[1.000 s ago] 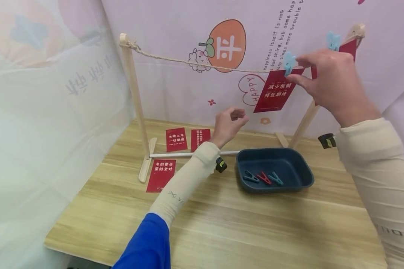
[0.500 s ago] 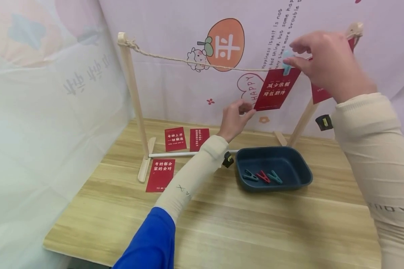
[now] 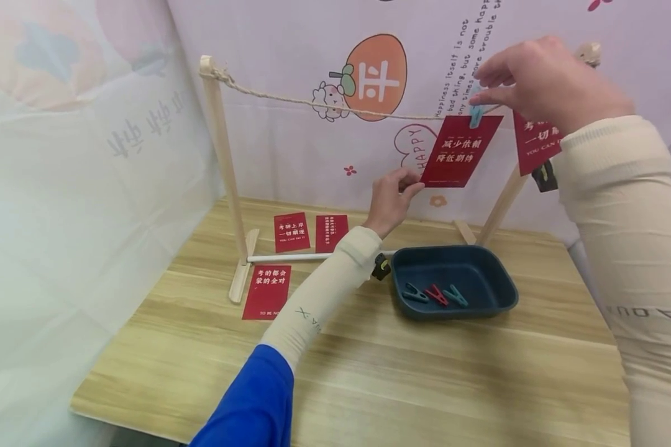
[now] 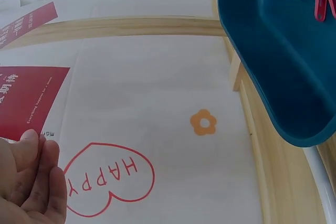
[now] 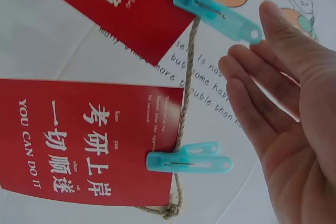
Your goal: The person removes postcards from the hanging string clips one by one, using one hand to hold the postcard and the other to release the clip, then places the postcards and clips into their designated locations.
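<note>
A red card (image 3: 464,152) with white characters hangs from the rope (image 3: 313,102), held by a light blue clothespin (image 5: 210,11). My left hand (image 3: 388,202) pinches the card's lower left corner between thumb and fingers. Beside the clothespin's tail end is my right hand (image 3: 553,81); in the right wrist view its thumb and fingers stand apart around that end without squeezing it. A second red card (image 5: 79,140) hangs nearer the right post under another light blue clothespin (image 5: 189,162), partly behind the right hand in the head view.
Several red cards, one of them a red card (image 3: 267,292) at the front, lie on the table's left. A dark blue basin (image 3: 481,310) holds clothespins (image 3: 437,295). Wooden posts, including the left post (image 3: 223,155), carry the rope; a white rod (image 3: 291,257) runs low between them.
My left hand has moved right and up to the hanging card's lower corner and taken hold of it. The right hand has loosened from the clothespin; the card hangs a little straighter.
</note>
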`<state>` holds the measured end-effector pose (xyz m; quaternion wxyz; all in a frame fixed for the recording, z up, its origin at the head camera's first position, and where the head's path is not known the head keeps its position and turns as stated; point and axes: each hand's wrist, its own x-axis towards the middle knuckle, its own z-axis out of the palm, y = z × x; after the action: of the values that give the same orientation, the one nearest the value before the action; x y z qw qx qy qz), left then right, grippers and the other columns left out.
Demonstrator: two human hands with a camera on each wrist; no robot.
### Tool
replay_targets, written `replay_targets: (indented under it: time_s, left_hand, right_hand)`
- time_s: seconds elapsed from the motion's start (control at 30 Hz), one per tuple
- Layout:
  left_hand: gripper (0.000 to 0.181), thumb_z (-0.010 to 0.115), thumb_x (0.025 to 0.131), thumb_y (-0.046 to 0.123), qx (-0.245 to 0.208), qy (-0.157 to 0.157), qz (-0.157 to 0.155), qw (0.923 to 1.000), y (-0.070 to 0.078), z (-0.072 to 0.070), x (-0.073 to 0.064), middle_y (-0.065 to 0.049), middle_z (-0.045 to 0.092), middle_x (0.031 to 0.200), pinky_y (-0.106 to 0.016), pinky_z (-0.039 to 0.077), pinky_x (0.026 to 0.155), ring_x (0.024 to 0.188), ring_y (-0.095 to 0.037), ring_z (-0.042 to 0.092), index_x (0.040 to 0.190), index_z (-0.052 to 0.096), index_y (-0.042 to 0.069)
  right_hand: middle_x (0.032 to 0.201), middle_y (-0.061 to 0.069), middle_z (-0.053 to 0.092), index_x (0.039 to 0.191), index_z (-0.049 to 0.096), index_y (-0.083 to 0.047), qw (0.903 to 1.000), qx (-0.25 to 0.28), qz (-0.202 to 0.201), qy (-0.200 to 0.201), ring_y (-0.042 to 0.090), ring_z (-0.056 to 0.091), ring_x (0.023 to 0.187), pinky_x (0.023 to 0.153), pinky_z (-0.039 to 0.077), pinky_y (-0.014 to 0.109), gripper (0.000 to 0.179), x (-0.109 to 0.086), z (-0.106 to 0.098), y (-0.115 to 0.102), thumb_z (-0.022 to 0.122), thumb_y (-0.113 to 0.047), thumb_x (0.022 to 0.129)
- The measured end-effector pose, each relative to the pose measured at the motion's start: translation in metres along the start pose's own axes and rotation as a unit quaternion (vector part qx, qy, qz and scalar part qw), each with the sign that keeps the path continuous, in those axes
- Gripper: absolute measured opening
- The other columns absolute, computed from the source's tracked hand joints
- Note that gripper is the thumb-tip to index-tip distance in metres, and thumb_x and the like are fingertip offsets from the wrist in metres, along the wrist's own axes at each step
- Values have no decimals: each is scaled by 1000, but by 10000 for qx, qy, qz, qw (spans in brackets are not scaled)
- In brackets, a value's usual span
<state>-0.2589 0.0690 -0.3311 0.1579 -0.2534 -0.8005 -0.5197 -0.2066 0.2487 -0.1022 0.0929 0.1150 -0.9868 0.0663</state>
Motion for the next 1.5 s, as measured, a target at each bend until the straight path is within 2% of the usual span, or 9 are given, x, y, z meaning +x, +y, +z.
replay_targets:
  time_s: [0.4,0.87,0.93,1.0,1.1,1.2,1.33,1.43,1.5]
  left_hand:
    - [19,72,100,16,-188,-66,-254,9995,0,3,-2,-9,79,111,-13,57,87,99,-16,74,116,73,6]
    - [18,73,100,16,-191,-44,-259,9995,3,1,0,-8,79,110,-12,56,84,96,-15,72,115,74,7]
    - [18,72,100,16,-191,-44,-270,9994,4,0,0,-8,79,111,-12,57,84,96,-15,72,115,74,7]
    - [18,72,100,17,-203,-53,-269,9994,4,-1,1,-9,79,111,-12,56,84,96,-15,72,115,73,7]
    - [18,72,101,17,-204,-49,-256,9995,4,-2,1,-8,79,112,-12,56,84,96,-15,72,115,74,7]
    - [17,71,101,17,-167,-13,-258,9995,4,-3,2,-8,79,112,-13,56,84,97,-14,72,115,74,7]
    - [18,71,102,17,-140,30,-274,9995,4,-6,2,-8,79,112,-13,56,84,98,-15,73,116,74,7]
    - [18,71,102,17,-166,1,-297,9994,4,-7,2,-8,79,113,-13,56,85,99,-15,73,117,73,7]
    - [19,71,101,16,-193,-1,-326,9993,3,-8,1,-9,79,113,-13,57,86,99,-16,73,117,74,6]
  right_hand:
    - [150,34,53,153,53,-4,9988,-6,105,-478,56,55,126,104,51,72,55,12,2,6,65,-30,105]
    - [134,34,66,137,65,4,9995,-124,-94,-276,53,60,117,105,53,68,47,16,-1,7,71,-25,101]
    - [130,33,68,132,68,3,9996,-145,-81,-237,49,60,113,94,62,59,43,18,-1,7,72,-26,101]
    - [126,32,71,127,72,3,9996,-180,-87,-175,46,59,109,81,63,46,39,19,-2,6,73,-26,100]
    - [118,32,74,120,75,2,9995,-263,-146,-40,42,60,104,69,50,32,33,20,-2,5,74,-24,100]
    - [120,32,73,118,76,3,9995,-215,-193,151,43,59,108,77,54,41,32,19,-1,4,73,-24,101]
    - [133,32,67,126,73,3,9994,-32,-101,328,47,54,119,99,58,61,36,15,0,3,69,-25,103]
    - [134,31,67,127,74,2,9990,26,-48,453,45,52,121,89,63,42,37,14,1,3,68,-26,104]
    - [131,30,69,125,75,1,9986,41,-33,526,43,53,120,75,56,29,36,14,1,4,69,-27,103]
